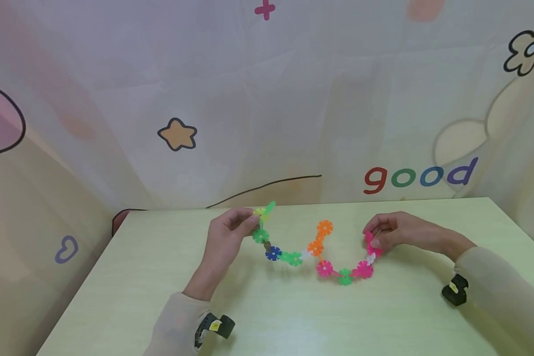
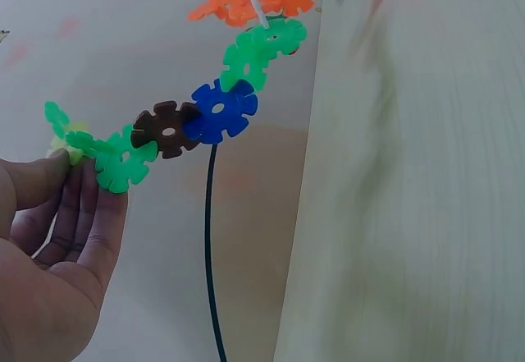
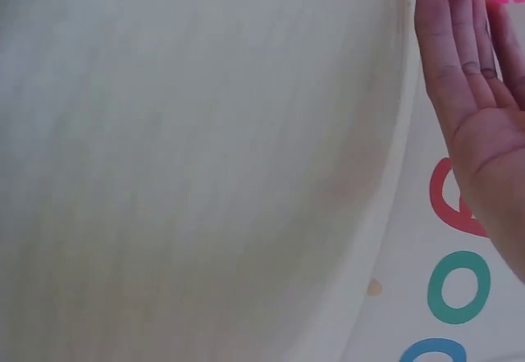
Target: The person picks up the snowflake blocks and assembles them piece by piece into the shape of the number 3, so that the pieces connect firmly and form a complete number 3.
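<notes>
A chain of interlocked plastic snowflake discs (image 1: 295, 258) hangs between my two hands above the table, sagging in the middle. Its pieces are green, brown, blue, white, orange and pink. My left hand (image 1: 224, 237) pinches a yellow disc (image 1: 261, 213) at the left end, where a green disc sticks up. On the other side, my right hand (image 1: 398, 231) pinches a pink disc (image 1: 369, 239) at the right end. A short orange branch (image 1: 325, 228) stands up from the middle. The left wrist view shows the brown disc (image 2: 167, 130) linked to the blue disc (image 2: 221, 109).
The pale wooden table (image 1: 276, 316) spreads under both hands. Behind it hangs a printed cloth (image 1: 258, 99) with a star, a flower and the word "good". Each wrist wears a black strapped camera (image 1: 455, 290).
</notes>
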The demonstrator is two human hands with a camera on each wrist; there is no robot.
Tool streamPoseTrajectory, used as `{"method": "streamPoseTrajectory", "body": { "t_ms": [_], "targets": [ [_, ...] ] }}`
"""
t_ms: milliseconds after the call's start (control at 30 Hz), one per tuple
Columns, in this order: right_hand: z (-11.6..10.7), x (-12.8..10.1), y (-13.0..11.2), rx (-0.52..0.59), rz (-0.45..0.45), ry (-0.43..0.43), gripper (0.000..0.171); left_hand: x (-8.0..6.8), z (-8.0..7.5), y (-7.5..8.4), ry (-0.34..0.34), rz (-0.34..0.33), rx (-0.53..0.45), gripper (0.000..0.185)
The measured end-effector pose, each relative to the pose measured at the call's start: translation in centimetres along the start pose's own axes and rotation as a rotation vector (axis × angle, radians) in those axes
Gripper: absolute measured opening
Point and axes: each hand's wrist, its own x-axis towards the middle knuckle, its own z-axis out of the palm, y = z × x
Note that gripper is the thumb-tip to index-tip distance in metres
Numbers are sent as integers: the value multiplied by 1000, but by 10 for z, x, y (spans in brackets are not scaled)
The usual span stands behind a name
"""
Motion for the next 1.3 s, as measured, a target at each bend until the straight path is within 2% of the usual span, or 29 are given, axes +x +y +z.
{"method": "streamPoseTrajectory", "body": {
  "t_ms": [267, 467, 833, 1100, 1300],
  "targets": [
    [2, -10, -17, -92, -41, 128, 43, 8, -1, -5, 3, 26, 23, 18],
    [7, -16, -31, -151, -115, 206, 41, 26, -2, -8, -56, 71, 46, 18],
    [24, -30, -49, -264, -146, 357, 40, 50, -7, -19, -157, 88, 103, 16],
    [42, -38, -56, -378, -276, 445, 38, 66, -7, -32, -235, 106, 128, 18],
    [58, -39, -54, -471, -389, 465, 43, 76, -4, -42, -284, 46, 116, 17]
  ]
}}
